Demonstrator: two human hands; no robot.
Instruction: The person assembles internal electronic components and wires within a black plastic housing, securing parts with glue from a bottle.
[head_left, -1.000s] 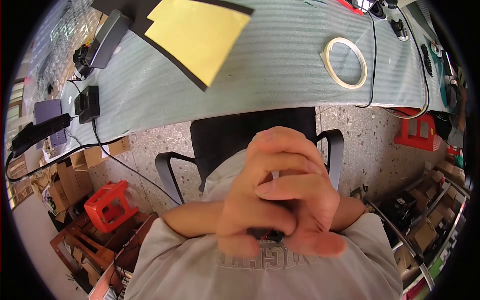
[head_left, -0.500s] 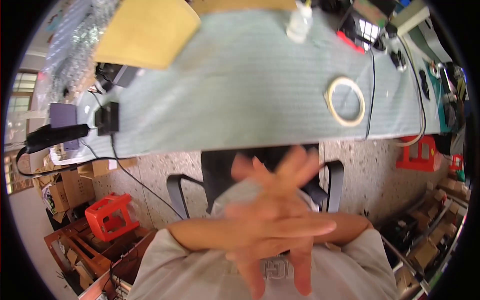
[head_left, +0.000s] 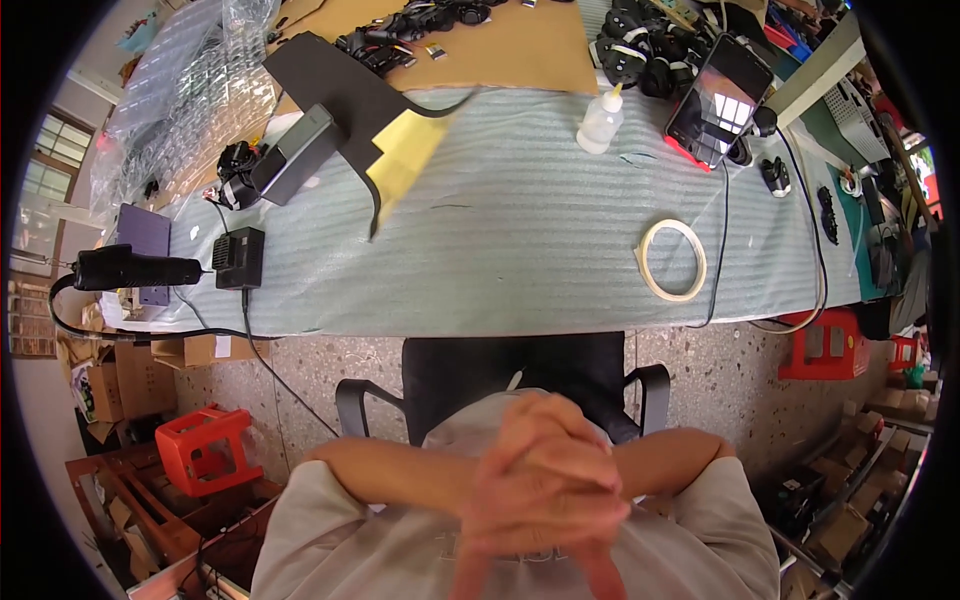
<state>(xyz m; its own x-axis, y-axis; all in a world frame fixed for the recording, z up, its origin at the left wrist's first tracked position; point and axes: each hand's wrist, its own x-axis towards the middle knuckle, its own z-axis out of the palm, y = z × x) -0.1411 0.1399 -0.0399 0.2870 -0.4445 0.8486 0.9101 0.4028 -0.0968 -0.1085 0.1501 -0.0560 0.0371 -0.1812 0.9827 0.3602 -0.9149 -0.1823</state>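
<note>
My left hand (head_left: 505, 500) and my right hand (head_left: 545, 425) are clasped in front of my shirt, fingers folded into each other. Motion blurs them, and parts of both palms and fingers are hidden. No object shows between them. Past the chair, on the table (head_left: 480, 290), lie a roll of pale tape (head_left: 644, 262) to the right and a small squeeze bottle (head_left: 600, 125) farther back. At the far left a black sheet (head_left: 350, 110) with a yellow piece (head_left: 402, 160) lies beside a dark grey box (head_left: 298, 155).
A black power screwdriver (head_left: 140, 268) and a black adapter box (head_left: 240, 258) with cables sit at the left. A phone (head_left: 720, 100) leans on a red stand. My black chair (head_left: 470, 370) stands before the table; red stools (head_left: 205, 448) (head_left: 825, 345) flank it.
My hands, spread and crossing before, are now folded together. The view has tilted up. At the far left the large yellow face is mostly gone and black surface shows there.
</note>
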